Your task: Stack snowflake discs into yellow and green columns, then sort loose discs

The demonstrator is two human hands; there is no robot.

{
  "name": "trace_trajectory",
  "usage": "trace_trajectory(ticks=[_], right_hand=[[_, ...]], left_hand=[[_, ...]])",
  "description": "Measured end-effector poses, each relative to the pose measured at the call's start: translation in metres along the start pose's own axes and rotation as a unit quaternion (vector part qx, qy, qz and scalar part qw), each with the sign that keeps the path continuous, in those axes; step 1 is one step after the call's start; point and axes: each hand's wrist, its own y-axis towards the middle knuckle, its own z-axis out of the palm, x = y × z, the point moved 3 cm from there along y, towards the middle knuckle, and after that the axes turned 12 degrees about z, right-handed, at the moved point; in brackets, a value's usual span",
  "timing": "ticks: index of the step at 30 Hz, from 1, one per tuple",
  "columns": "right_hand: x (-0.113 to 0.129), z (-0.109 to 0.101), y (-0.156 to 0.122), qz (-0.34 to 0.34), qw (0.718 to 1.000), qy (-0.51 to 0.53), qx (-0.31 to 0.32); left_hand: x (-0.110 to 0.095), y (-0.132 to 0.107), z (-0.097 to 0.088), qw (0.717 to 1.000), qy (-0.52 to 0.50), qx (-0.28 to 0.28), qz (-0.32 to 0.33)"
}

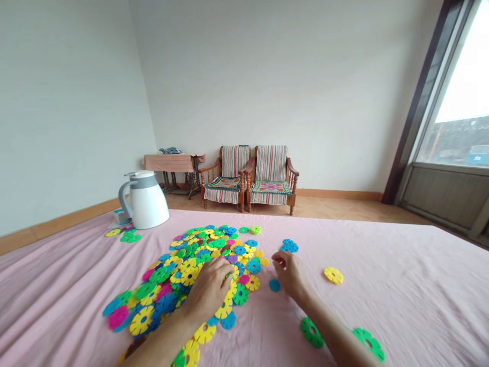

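Observation:
A loose heap of flat notched plastic discs [190, 276] in yellow, green, blue, pink and other colours lies on the pink cloth. My left hand [212, 285] rests over the right part of the heap, fingers bent down into it. Whatever its fingertips grip is hidden. Just right of the heap, my right hand [289, 272] hovers with fingers curled in a pinch, and nothing can be made out between them. Near it are a small blue disc [274, 285] and a blue cluster of discs [290, 245]. A green disc [312, 333] lies by my right forearm.
A white and grey jug [148, 201] stands at the back left, beside several discs [130, 236]. On the right of the pink cloth [420, 285] lie a yellow disc [333, 276] and a green disc [369, 344]. Two wooden armchairs [272, 173] stand against the far wall.

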Motion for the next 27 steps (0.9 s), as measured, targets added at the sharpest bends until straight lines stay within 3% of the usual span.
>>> trace_trajectory(ticks=[3,5,10,17,23,27], right_hand=[[0.023,0.017,-0.013,-0.1,0.993,-0.049,0.047],[0.034,0.025,-0.017,-0.132,0.985,-0.089,0.066],[0.041,0.036,-0.006,-0.083,0.986,-0.095,0.106],[0.033,0.036,-0.004,-0.042,0.994,-0.019,0.096],[0.014,0.018,-0.012,0.005,0.988,0.095,0.124],[0.001,-0.003,-0.021,0.071,0.955,0.221,0.184]], left_hand=[[0.0,0.0,0.0,1.0,-0.003,-0.001,0.003],[0.0,0.0,0.0,1.0,-0.003,0.0,0.003],[0.0,0.002,-0.001,1.0,0.004,0.001,0.0],[0.001,0.001,-0.001,1.0,0.002,-0.003,0.009],[0.003,0.0,0.001,1.0,0.0,-0.005,0.013],[0.003,0.0,0.002,1.0,0.001,-0.011,0.014]])
